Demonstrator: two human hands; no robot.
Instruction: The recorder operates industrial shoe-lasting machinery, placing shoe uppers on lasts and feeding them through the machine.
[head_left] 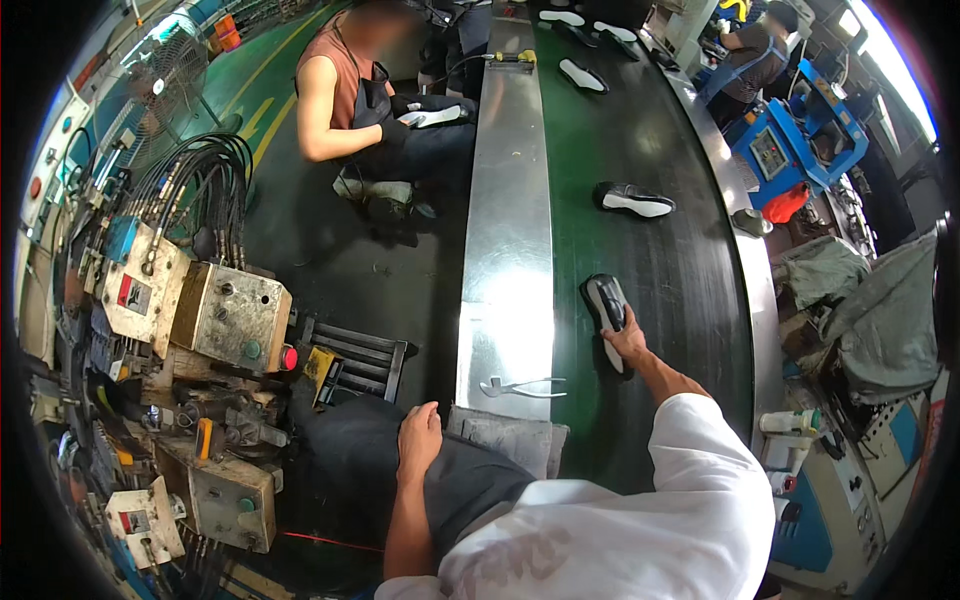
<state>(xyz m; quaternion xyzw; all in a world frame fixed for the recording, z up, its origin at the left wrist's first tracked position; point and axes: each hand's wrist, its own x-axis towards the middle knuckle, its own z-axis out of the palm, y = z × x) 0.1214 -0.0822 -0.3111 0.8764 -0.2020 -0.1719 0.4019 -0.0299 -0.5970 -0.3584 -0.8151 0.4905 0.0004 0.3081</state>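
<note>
My right hand [629, 342] reaches out over the dark conveyor belt [660, 270] and is closed on a black shoe [604, 294] with a pale underside. That shoe lies lengthwise on the belt, its near part partly covered by my fingers. My left hand [420, 436] rests on my dark-clad leg with nothing in it, fingers loosely extended. Between the two hands, pincers [522, 388] with pale handles lie on the metal ledge [508, 200] beside the belt. A grey cloth pad [510, 436] sits at the ledge's near end.
Farther up the belt lie another black shoe [635, 200] and several more. At far left, a seated person [345, 110] holds a shoe. Machines with hoses and a red button [289, 358] stand at my left. A blue machine [800, 140] and cloth-covered equipment [880, 310] stand at right.
</note>
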